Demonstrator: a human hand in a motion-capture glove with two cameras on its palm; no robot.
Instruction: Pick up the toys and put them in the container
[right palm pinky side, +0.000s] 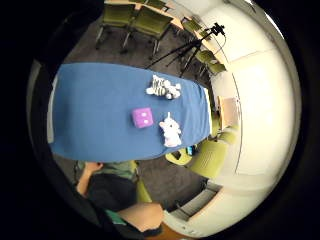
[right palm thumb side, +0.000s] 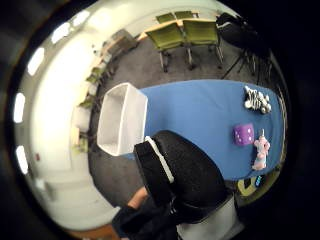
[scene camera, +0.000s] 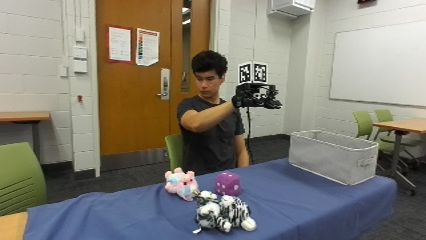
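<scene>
Overhead, an empty grip; three toys wait on the blue worktop

Seen from the outside view, going left to right: a pink and blue plush toy (scene camera: 180, 183) sits on the blue-covered worktop (scene camera: 120, 215), with a purple dice cube (scene camera: 227, 183) just beside it. Nearer the camera, a black-and-white striped zebra plush (scene camera: 223, 212) lies on its own, near the cube but apart from it. Further right, well apart from all three toys, a grey fabric container (scene camera: 331, 155) stands upright at the worktop's far end. Behind the worktop a person sits with the right hand (scene camera: 255, 97) raised to about head height, well above everything; the grip holds nothing, though this view does not show how the fingers are set.

The thumb-side palm view adds what the outside view cannot: it looks down into the container (right palm thumb side: 121, 119), whose visible inside shows only bare pale walls, and it shows a gloved finger (right palm thumb side: 172, 170) loosely bent across the foreground with nothing in it. The cube (right palm thumb side: 244, 134), the pink plush (right palm thumb side: 260, 152) and the zebra (right palm thumb side: 257, 100) are grouped at the opposite end of the blue cloth.

The little-finger-side view shows the three toys from above, the cube (right palm pinky side: 142, 117) between the zebra (right palm pinky side: 163, 87) and the pale plush (right palm pinky side: 170, 131), but the container falls outside it.
</scene>
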